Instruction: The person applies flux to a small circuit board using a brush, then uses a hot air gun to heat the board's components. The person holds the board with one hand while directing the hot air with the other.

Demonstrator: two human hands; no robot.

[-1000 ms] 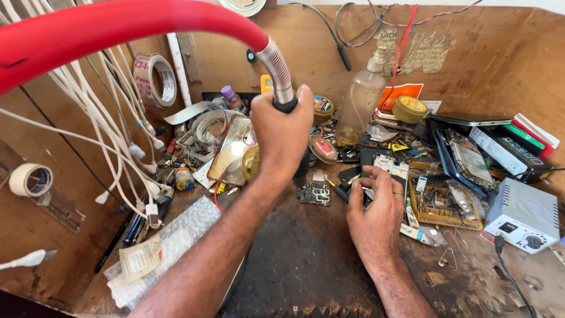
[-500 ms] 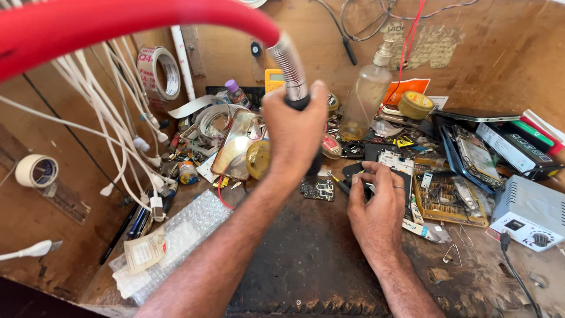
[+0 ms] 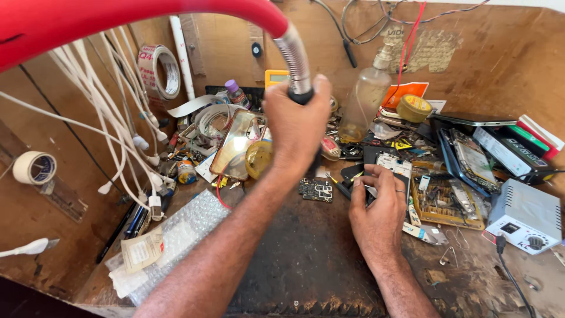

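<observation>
My left hand (image 3: pixel 297 126) grips the black handle at the end of a ribbed metal hose (image 3: pixel 292 56), which runs up into a thick red hose (image 3: pixel 118 17) arching across the top of the view. The tool's tip is hidden under my fist. My right hand (image 3: pixel 379 206) rests on the dark work mat (image 3: pixel 306 259), fingers pressing on a small white and black phone part (image 3: pixel 391 168). A small green circuit board (image 3: pixel 316 189) lies on the mat between my two hands.
White cables (image 3: pixel 112 123) hang at left beside tape rolls (image 3: pixel 158 70) (image 3: pixel 35 168). Bubble wrap (image 3: pixel 176 232) lies at front left. A clear spray bottle (image 3: pixel 368 97), a yellow tin (image 3: pixel 414 108), opened phones (image 3: pixel 465 159) and a white box (image 3: pixel 524 215) crowd the back and right.
My left hand has shifted a little to the right with the hose handle. My right hand stays on the phone part with only slight finger movement.
</observation>
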